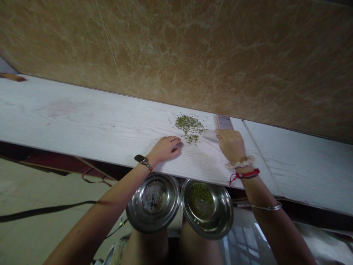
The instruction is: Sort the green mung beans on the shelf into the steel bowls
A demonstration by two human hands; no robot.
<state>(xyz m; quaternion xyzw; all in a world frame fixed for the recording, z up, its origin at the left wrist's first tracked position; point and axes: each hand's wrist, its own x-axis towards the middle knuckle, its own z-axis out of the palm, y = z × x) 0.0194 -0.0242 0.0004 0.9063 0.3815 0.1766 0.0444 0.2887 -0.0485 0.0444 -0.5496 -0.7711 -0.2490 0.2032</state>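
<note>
my right hand (pixel 232 144) is pinching a white card (pixel 209 136), left hand (pixel 164 149) grip unclear; one bowl (pixel 224 206) is holding green beans (pixel 200 195), more remaining on worktop (pixel 110 125).

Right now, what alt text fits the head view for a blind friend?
Small green beans lie on a white table between the left hand and right hand, which holds a pale flat piece. Below, one metal bowl holds white grains; another bowl, more beans.
</note>
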